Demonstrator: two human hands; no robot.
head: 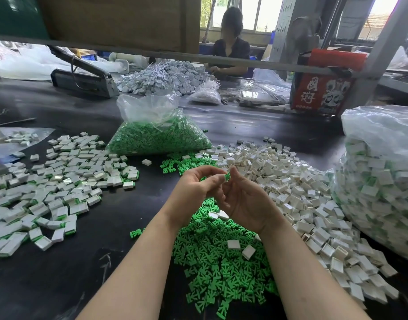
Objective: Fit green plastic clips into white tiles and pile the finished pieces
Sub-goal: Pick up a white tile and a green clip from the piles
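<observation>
My left hand (196, 190) and my right hand (246, 199) meet above the middle of the black table. Between their fingertips sits a small green clip (226, 177), pinched from both sides; whether a white tile is with it is hidden by the fingers. Under my forearms lies a heap of loose green clips (212, 262) with a few white tiles on it. To the right spreads a heap of empty white tiles (302, 192). To the left lies the pile of finished tiles with green clips in them (59, 181).
A clear bag of green clips (156, 137) stands behind my hands. A big clear bag of finished pieces (380, 181) fills the right edge. Across the table a person sits behind a grey pile (161, 77), a red carton (323, 88) and a sealing tool (82, 77).
</observation>
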